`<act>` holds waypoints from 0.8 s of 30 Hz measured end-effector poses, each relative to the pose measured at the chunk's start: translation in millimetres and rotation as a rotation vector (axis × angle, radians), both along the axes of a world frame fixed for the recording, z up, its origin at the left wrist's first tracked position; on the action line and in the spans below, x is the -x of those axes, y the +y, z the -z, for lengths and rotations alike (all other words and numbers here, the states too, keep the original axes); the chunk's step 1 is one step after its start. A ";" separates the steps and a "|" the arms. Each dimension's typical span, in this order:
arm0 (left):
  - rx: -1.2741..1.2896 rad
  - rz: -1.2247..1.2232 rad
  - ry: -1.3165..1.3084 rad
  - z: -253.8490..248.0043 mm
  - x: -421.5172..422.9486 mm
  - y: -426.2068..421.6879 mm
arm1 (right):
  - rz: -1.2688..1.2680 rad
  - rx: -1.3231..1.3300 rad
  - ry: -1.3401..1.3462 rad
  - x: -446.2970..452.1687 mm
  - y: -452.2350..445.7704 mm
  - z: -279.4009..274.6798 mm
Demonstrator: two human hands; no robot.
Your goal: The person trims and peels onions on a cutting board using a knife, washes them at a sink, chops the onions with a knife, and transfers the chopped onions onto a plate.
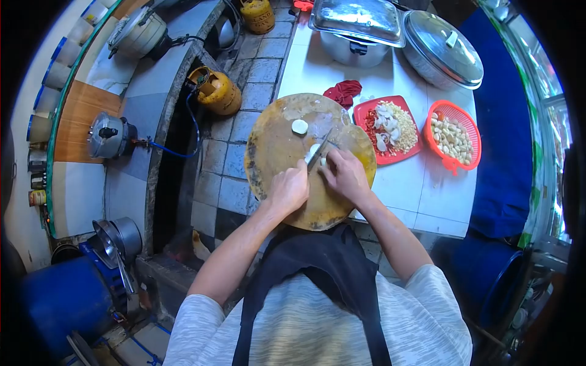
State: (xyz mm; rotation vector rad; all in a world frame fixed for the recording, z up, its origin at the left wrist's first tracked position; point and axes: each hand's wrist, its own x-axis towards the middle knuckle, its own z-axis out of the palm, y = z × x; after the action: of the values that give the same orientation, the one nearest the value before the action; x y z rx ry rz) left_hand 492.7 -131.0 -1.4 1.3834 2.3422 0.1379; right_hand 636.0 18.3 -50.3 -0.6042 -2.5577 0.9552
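My left hand (290, 188) is closed around the handle of a knife (325, 141), whose blade points away and slightly right over the round wooden chopping board (274, 165). My right hand (345, 174) is beside the blade, fingertips bent down on a small white piece (323, 161), probably garlic or onion; the fingers partly hide it. Another white piece (314, 149) lies against the blade. Farther up the board sits a pale round slice with a green edge (299, 127), its kind unclear.
Right of the board are a red plate (381, 160) of chopped ingredients and an orange basket (436, 141) of garlic cloves. A red cloth (343, 93) and large lidded pots (357, 52) stand behind. Yellow gas cylinders (221, 94) and a stove counter are left.
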 end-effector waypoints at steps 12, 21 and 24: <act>0.026 0.065 -0.090 -11.1 -13.5 -5.4 | -0.275 -0.097 0.126 -12.3 26.3 16.2; -0.054 0.078 -0.013 -31.7 10.8 -3.3 | -0.087 -0.009 0.154 -15.5 6.4 11.0; -0.040 0.043 -0.003 -41.6 9.7 -0.7 | -0.026 0.007 0.203 -5.9 5.0 7.8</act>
State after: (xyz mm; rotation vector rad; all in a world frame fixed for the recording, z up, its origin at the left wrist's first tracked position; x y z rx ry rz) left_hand 483.0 -131.7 40.2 1.4503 2.3179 0.1752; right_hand 641.9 23.3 -58.1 -0.4525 -2.3886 0.9812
